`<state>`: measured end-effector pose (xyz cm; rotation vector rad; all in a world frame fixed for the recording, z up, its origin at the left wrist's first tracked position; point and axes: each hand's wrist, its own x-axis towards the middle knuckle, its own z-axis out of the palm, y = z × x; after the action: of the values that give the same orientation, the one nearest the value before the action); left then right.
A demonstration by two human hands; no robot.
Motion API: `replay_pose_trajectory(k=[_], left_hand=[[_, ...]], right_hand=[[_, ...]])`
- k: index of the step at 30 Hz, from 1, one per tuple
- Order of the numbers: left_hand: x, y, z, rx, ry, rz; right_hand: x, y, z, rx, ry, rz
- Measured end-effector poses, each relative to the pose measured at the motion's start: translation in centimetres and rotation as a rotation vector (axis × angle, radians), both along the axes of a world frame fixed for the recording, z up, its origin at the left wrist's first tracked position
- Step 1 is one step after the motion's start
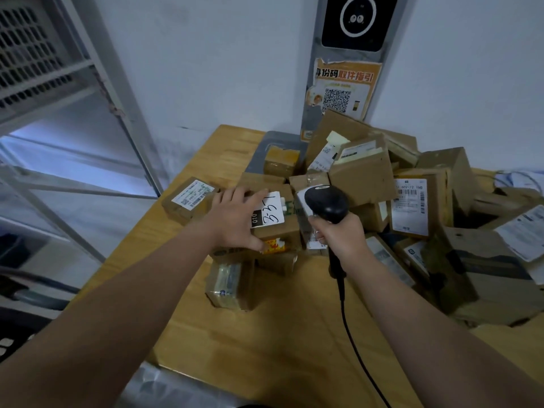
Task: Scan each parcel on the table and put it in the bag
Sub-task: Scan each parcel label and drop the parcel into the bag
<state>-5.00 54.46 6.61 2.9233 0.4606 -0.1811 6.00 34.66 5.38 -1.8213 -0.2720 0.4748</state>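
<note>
Over table [265, 348], left hand [235, 219] grips parcel [290, 231], right hand [343, 237] scanner [326, 201].

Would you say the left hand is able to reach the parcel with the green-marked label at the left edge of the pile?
Probably yes: that parcel lies right beside the left hand, its top uncovered, though the hand first has to let go of the handwritten-label box.
</note>
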Motion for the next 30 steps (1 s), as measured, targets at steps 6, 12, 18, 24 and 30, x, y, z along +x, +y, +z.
replay_pose_trajectory(k=[6,12,18,24,30], left_hand=[[-4.6,-2.2,-0.3,0.123,-0.179,-0.051],[-4.5,-6.2,-0.7,0.251,-0.267,-0.238],[-3.9,-11.0,-2.5,0.312,-0.309,-0.454],[-4.6,-16.0,-3.5,-0.073,-0.364,-0.010],[-6.3,-22.4,-5.4,-1.434,-0.490,0.704]], right_hand=[[0.3,-1.2,0.7,0.110,0.090,0.094],[-0.9,-4.7,2.2,0.186,0.133,0.250],[-1.6,-11.8,1.7,0.115,0.100,0.386],[-4.1,-18.0,-0.9,0.213,0.069,0.114],[-7.2,-21.8,-4.2,0.367,0.310,-0.133]])
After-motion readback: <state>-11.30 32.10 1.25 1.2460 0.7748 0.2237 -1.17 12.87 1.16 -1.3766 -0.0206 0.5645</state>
